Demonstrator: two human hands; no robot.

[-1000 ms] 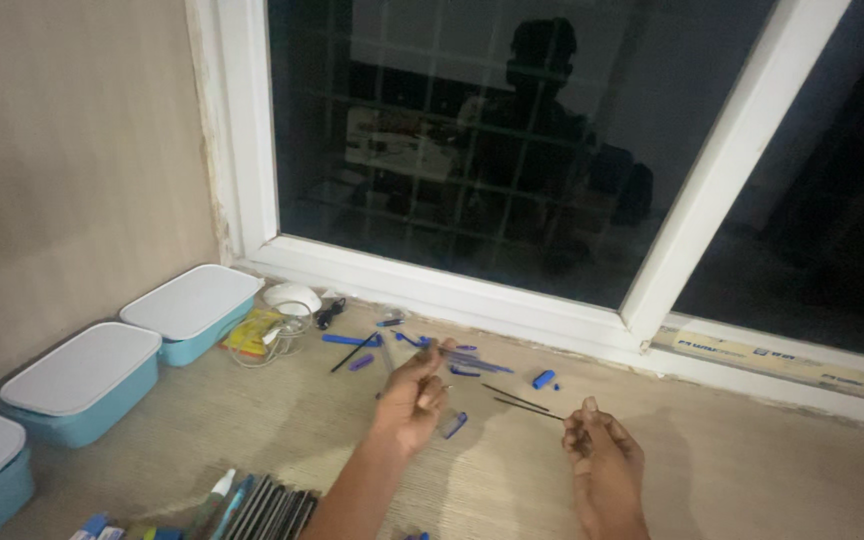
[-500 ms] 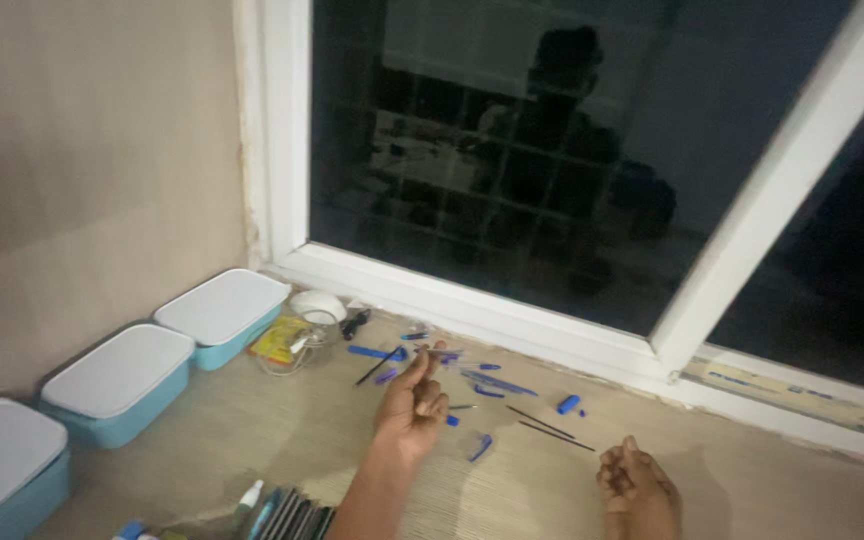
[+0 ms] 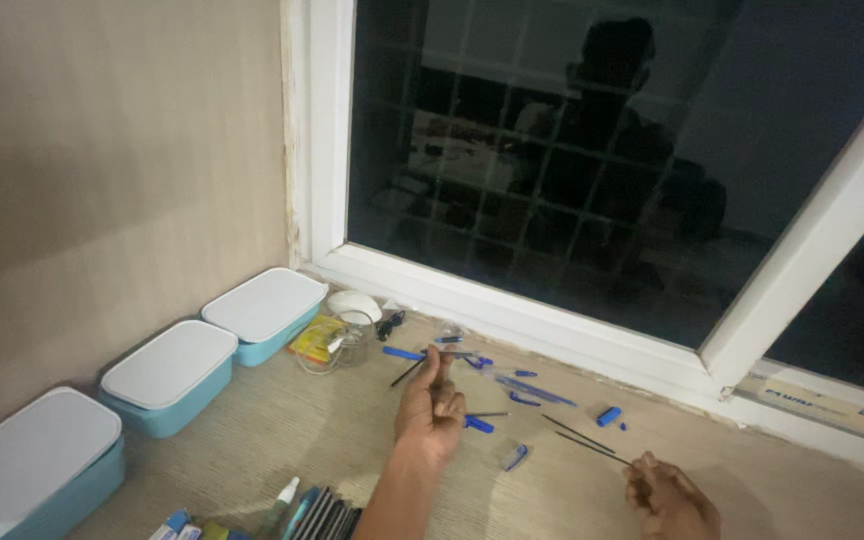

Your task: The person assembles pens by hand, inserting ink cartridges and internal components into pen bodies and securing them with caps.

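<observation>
Yellow flat packet (image 3: 316, 339) lying on the floor by the nearest-window teal box, printed white strip label (image 3: 832, 398) running along the window frame's lower right sill.

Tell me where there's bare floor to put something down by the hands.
Bare floor lies between the left hand and the middle teal box, and along the window frame past the right hand. It is crowded between the hands, where blue pen parts and thin black refills lie scattered.
</observation>
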